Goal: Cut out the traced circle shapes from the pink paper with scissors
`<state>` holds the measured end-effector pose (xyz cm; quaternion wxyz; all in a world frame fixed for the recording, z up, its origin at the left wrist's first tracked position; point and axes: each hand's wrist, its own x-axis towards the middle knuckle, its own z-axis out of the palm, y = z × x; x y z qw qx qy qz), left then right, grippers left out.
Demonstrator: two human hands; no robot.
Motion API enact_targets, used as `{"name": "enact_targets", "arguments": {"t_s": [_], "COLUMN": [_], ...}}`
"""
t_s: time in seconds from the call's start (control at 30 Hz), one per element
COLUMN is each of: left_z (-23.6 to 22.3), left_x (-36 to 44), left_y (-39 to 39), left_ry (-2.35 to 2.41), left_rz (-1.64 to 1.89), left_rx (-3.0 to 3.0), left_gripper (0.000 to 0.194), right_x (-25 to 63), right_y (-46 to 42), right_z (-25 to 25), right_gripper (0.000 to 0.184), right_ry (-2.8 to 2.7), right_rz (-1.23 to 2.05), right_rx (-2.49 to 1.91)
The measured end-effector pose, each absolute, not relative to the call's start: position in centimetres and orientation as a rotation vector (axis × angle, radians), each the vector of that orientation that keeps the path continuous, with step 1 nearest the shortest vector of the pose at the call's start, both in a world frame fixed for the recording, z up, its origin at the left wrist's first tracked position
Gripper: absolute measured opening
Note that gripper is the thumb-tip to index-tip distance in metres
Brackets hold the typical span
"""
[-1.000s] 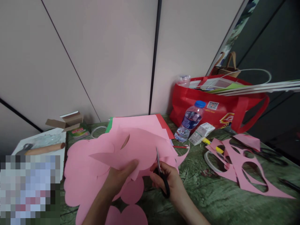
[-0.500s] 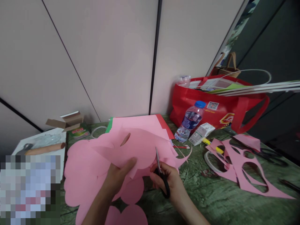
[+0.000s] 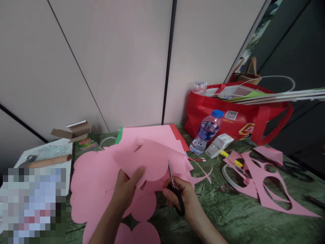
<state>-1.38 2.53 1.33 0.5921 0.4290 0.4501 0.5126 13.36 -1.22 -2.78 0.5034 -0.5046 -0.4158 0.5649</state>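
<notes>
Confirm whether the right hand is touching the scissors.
Touching: the head view shows the right hand wrapped around the black-handled scissors at their handles.

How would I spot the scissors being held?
On the green table, find the broad spread of pink paper. Near its right side, the person's right hand holds the scissors, whose black handles and silvery blades stand out against the pink.

No word is readable. The red shopping bag (image 3: 245, 113) carries a QR code (image 3: 231, 115) and, lower right of it, a yellow-framed logo (image 3: 246, 129) w/ blurred letters. On the plastic water bottle (image 3: 212, 122) is a dark-blue label (image 3: 206, 130) w/ white lettering, illegible. The white carton (image 3: 218, 145) has tiny print, also illeg. On the green cardboard box (image 3: 87, 142), lettering seems red, too blurry to spell.
</notes>
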Motion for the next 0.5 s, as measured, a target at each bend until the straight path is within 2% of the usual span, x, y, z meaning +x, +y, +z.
{"name": "enact_targets", "arguments": {"t_s": [0.07, 0.13, 0.2, 0.27, 0.37, 0.5], "left_z": [1.3, 1.2, 1.0, 0.9, 0.6, 0.3], "left_x": [-1.3, -1.2, -0.9, -0.6, -0.3, -0.1], "left_y": [2.4, 2.2, 1.8, 1.4, 1.0, 0.8], "left_ry": [1.051, 1.165, 1.263, 1.263, 1.203, 1.163], "left_rz": [1.219, 1.287, 1.327, 1.255, 1.117, 1.175], "left_rx": [0.998, 0.975, 0.995, 1.085, 1.199, 1.205], "left_gripper": [0.019, 0.014, 0.022, 0.029, 0.025, 0.029], "right_x": [13.3, 13.3, 13.2, 13.1, 12.9, 12.7], "right_y": [-1.2, -1.2, -1.2, -1.3, -1.4, -1.4], "right_z": [-2.7, -2.7, -2.8, -2.8, -2.8, -2.8], "right_gripper": [0.033, 0.034, 0.034, 0.034, 0.035, 0.034], "right_ry": [-1.002, -0.989, -0.971, -0.957, -0.963, -0.983], "right_rz": [1.361, 1.359, 1.357, 1.361, 1.375, 1.37], "right_rx": [-1.236, -1.226, -1.206, -1.187, -1.153, -1.125]}}
